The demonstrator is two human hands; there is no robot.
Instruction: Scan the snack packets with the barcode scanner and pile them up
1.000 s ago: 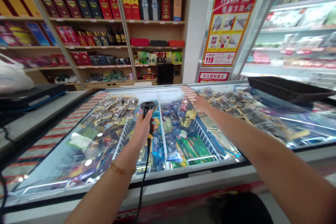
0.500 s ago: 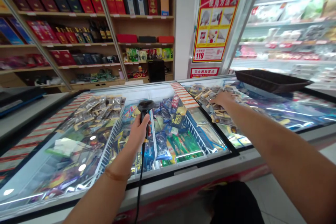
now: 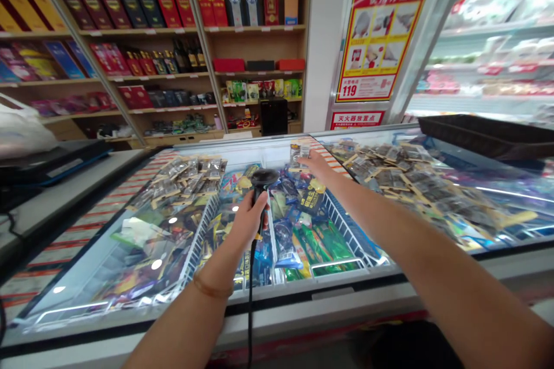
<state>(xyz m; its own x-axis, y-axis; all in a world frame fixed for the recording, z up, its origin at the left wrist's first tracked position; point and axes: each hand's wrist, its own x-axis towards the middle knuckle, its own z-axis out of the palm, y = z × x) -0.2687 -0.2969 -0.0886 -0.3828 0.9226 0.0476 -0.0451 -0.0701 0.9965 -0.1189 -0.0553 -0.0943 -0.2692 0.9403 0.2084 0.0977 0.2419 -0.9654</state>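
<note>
My left hand is wrapped round the handle of a black barcode scanner, its cord hanging down over the freezer's front. Farther back and to the right, my right hand grips a small clear packet with dark contents and a tan edge. The packet is just beyond the scanner's head, above the freezer's glass. Similar packets lie in a pile on the glass to the right, and another pile lies to the left.
Under the glass, white wire baskets hold colourful frozen-food bags. A dark brown tray rests at the back right. A black device stands on the left counter, a white plastic bag above it. Shelves of boxes line the back.
My right hand has come left from the right pile, now with a packet in its fingers. My left hand still holds the scanner. The view has shifted left.
</note>
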